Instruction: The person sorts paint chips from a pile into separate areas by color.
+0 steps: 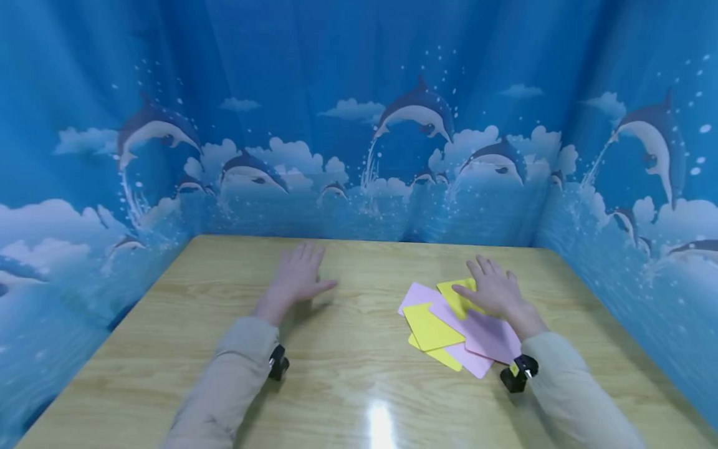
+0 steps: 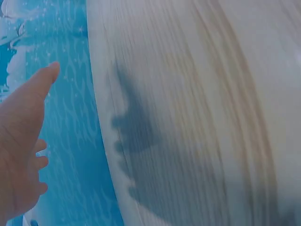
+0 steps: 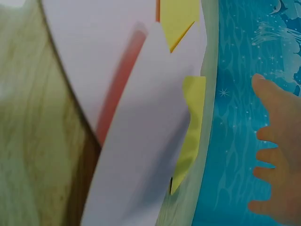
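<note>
My left hand [image 1: 299, 274] is held above the left part of the wooden table with its fingers spread and nothing in it. In the left wrist view its thumb [image 2: 40, 84] points outward and its shadow falls on the wood. Over on the right, my right hand [image 1: 493, 290] hovers at the far right side of an overlapping pile of pink and yellow cards, fingers spread and holding nothing. A yellow card [image 1: 432, 327] lies on top at the left, a pink card [image 1: 493, 337] at the right. Another yellow card [image 1: 457, 298] is partly hidden behind the right hand.
The pale wooden table [image 1: 348, 374] ends at a far edge against a blue curtain [image 1: 314, 75] printed with dolphins. The curtain also hangs along both sides. A small black camera [image 1: 277, 363] is strapped to the left wrist, and another black camera [image 1: 517, 374] to the right.
</note>
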`<control>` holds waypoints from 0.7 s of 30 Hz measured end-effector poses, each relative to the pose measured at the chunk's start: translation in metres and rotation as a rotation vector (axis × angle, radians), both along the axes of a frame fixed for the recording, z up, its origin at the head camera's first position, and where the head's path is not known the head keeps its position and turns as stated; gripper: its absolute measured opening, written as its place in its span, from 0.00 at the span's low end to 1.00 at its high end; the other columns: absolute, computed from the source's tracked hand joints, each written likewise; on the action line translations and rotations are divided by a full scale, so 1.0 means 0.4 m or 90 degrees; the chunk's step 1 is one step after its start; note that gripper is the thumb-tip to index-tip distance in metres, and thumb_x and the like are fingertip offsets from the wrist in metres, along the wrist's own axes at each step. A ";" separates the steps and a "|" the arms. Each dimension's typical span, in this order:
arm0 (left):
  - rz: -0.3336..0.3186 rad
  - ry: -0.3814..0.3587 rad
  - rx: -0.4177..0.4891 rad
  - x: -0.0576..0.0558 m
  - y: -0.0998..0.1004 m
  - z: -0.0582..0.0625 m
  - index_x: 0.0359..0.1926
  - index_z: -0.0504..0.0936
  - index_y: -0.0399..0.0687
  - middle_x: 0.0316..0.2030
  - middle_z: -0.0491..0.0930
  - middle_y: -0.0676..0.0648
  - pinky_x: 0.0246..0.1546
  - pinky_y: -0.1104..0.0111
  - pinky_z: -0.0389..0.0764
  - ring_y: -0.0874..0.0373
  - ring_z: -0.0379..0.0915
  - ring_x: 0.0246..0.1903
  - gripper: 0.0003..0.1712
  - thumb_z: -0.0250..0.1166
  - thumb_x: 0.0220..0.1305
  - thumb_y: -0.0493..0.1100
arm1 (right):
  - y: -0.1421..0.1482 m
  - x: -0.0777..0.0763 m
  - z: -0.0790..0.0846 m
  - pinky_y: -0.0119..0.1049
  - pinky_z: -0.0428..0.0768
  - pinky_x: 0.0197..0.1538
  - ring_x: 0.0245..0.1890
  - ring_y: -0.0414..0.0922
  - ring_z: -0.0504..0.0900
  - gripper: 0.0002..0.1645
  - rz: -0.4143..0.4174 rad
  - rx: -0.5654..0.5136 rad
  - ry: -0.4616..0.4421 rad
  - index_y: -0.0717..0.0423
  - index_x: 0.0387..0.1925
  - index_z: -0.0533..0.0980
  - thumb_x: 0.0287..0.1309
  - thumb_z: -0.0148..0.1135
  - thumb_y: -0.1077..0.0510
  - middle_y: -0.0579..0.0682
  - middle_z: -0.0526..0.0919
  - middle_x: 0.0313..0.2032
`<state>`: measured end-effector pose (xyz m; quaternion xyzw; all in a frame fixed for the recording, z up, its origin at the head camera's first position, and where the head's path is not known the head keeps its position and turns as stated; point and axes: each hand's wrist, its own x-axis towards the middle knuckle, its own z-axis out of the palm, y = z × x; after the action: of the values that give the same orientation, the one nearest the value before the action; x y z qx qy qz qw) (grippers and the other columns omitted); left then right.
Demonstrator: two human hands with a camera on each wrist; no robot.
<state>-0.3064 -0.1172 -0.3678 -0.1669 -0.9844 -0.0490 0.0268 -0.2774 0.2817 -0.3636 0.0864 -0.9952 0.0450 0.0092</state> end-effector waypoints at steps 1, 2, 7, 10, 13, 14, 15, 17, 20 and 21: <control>-0.004 0.003 -0.008 -0.001 0.010 0.002 0.72 0.48 0.41 0.70 0.45 0.34 0.66 0.44 0.40 0.38 0.38 0.69 0.52 0.52 0.60 0.70 | 0.003 0.002 0.000 0.72 0.45 0.59 0.67 0.68 0.46 0.51 0.003 0.004 0.001 0.65 0.69 0.52 0.60 0.44 0.30 0.70 0.47 0.68; -0.006 0.004 -0.016 -0.003 0.020 0.003 0.72 0.48 0.41 0.71 0.45 0.35 0.66 0.44 0.40 0.38 0.39 0.70 0.52 0.52 0.59 0.70 | 0.006 0.004 0.001 0.72 0.47 0.59 0.66 0.68 0.48 0.51 0.007 0.006 0.005 0.65 0.68 0.53 0.60 0.45 0.30 0.70 0.48 0.68; -0.033 0.017 -0.051 -0.007 0.077 0.007 0.70 0.54 0.42 0.69 0.54 0.38 0.66 0.46 0.47 0.40 0.46 0.68 0.51 0.53 0.58 0.71 | 0.030 0.016 0.003 0.69 0.55 0.58 0.63 0.69 0.55 0.43 0.028 0.003 0.029 0.67 0.66 0.58 0.62 0.51 0.39 0.72 0.57 0.64; -0.055 0.017 -0.052 -0.008 0.113 0.008 0.69 0.58 0.42 0.67 0.59 0.39 0.66 0.47 0.49 0.42 0.51 0.67 0.49 0.54 0.58 0.70 | 0.045 0.026 0.003 0.67 0.60 0.57 0.60 0.69 0.60 0.39 0.043 -0.004 0.039 0.68 0.63 0.62 0.61 0.54 0.44 0.73 0.62 0.61; -0.073 0.011 -0.052 -0.008 0.150 0.006 0.66 0.63 0.41 0.63 0.65 0.40 0.66 0.49 0.53 0.44 0.57 0.64 0.47 0.54 0.57 0.71 | 0.057 0.038 0.002 0.66 0.64 0.54 0.56 0.69 0.65 0.37 0.056 -0.002 0.050 0.69 0.60 0.66 0.59 0.58 0.45 0.73 0.67 0.56; -0.079 0.010 -0.055 -0.010 0.162 0.004 0.65 0.64 0.41 0.62 0.66 0.40 0.65 0.50 0.54 0.44 0.58 0.64 0.47 0.54 0.57 0.71 | 0.060 0.043 0.002 0.65 0.65 0.53 0.55 0.68 0.66 0.36 0.060 -0.003 0.056 0.69 0.58 0.67 0.58 0.59 0.46 0.72 0.68 0.55; -0.084 0.010 -0.059 -0.010 0.173 0.003 0.64 0.65 0.41 0.62 0.67 0.41 0.65 0.51 0.55 0.45 0.60 0.63 0.46 0.55 0.57 0.71 | 0.063 0.048 0.001 0.64 0.67 0.52 0.54 0.68 0.67 0.36 0.062 -0.001 0.062 0.69 0.58 0.68 0.57 0.60 0.46 0.72 0.69 0.54; -0.097 0.019 -0.073 -0.010 0.194 0.002 0.62 0.68 0.41 0.59 0.70 0.41 0.64 0.53 0.58 0.46 0.63 0.60 0.45 0.55 0.56 0.71 | 0.070 0.057 -0.002 0.63 0.68 0.50 0.52 0.67 0.69 0.36 0.065 0.003 0.071 0.69 0.57 0.69 0.56 0.61 0.46 0.71 0.71 0.52; -0.120 0.034 -0.087 -0.005 0.221 0.006 0.60 0.69 0.42 0.57 0.72 0.42 0.62 0.53 0.61 0.47 0.65 0.58 0.44 0.56 0.56 0.71 | 0.083 0.069 -0.007 0.62 0.70 0.48 0.51 0.65 0.70 0.37 0.071 0.009 0.082 0.69 0.56 0.69 0.55 0.62 0.44 0.70 0.72 0.50; -0.127 0.040 -0.092 -0.001 0.230 0.009 0.60 0.70 0.42 0.56 0.72 0.42 0.62 0.53 0.62 0.47 0.66 0.58 0.44 0.56 0.56 0.71 | 0.087 0.073 -0.008 0.61 0.71 0.47 0.50 0.65 0.71 0.38 0.073 0.011 0.083 0.69 0.56 0.69 0.54 0.62 0.44 0.70 0.72 0.50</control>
<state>-0.3068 -0.0251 -0.3642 -0.2666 -0.9626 0.0246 0.0406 -0.2483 0.3164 -0.3666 0.1462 -0.9863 0.0311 0.0705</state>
